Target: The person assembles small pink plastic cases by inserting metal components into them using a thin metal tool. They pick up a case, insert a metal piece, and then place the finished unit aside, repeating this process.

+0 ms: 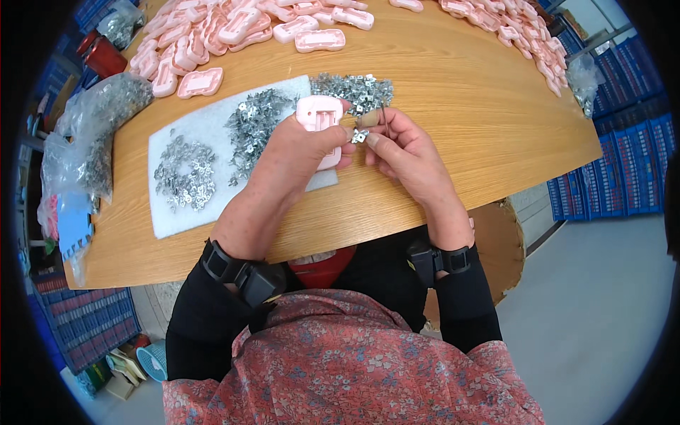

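Over the table's near half, my left hand (294, 156) grips a pale pink plastic shell (319, 108) with molded slots, its thumb lying across the shell. Close against it, my right hand (411, 152) pinches a small shiny metal contact plate (360, 135) between thumb and index finger. A beige wrap (367, 119) covers a fingertip of that hand, and a thin dark metal tool (386, 122) shows among its fingers. Beneath and behind lie heaps of similar metal plates (188, 173) on a white foam sheet (209, 127), with another heap (363, 92) beyond my hands.
Pink shells (205, 39) pile up at the far left, with more shells (520, 32) at the far right. Plastic bags of metal parts (103, 134) and a red container (103, 58) line the left edge. Blue racks (630, 166) stand right; a cardboard drum (503, 248) sits beside the table.
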The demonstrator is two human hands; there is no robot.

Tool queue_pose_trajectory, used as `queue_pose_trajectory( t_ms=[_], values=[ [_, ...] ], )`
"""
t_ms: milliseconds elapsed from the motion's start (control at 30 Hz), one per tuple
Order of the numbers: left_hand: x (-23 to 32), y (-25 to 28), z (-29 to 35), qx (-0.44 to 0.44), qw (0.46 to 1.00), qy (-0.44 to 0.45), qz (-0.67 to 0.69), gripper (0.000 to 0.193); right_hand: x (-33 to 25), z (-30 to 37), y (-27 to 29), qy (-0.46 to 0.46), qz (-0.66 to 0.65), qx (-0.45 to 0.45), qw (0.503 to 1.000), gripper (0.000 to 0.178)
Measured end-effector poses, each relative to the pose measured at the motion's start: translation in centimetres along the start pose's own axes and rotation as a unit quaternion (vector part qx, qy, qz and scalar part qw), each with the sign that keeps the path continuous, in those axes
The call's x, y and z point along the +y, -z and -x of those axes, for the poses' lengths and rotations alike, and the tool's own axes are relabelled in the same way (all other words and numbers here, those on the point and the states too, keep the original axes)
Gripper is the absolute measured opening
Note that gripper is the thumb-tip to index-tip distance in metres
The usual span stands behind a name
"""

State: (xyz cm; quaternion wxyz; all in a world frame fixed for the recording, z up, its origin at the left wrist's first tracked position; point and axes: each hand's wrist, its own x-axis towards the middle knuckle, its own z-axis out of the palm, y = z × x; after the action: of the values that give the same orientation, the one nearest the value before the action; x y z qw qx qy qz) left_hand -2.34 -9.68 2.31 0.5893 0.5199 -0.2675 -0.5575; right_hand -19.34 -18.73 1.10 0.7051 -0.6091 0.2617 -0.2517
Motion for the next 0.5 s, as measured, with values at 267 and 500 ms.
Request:
queue_pose_trajectory(
  t_ms=[267,500],
  values=[
    [0.2,0.0,0.3,0.026,0.999,-0.043,-0.011,0.047,1.1,-0.8,-0.3,0.083,0.1,0.024,0.991,0.015],
    [0.2,0.0,0.6,0.034,0.998,-0.054,-0.006,0.048,1.0,-0.3,-1.0,0.067,0.05,0.04,0.996,0.012]
  ],
)
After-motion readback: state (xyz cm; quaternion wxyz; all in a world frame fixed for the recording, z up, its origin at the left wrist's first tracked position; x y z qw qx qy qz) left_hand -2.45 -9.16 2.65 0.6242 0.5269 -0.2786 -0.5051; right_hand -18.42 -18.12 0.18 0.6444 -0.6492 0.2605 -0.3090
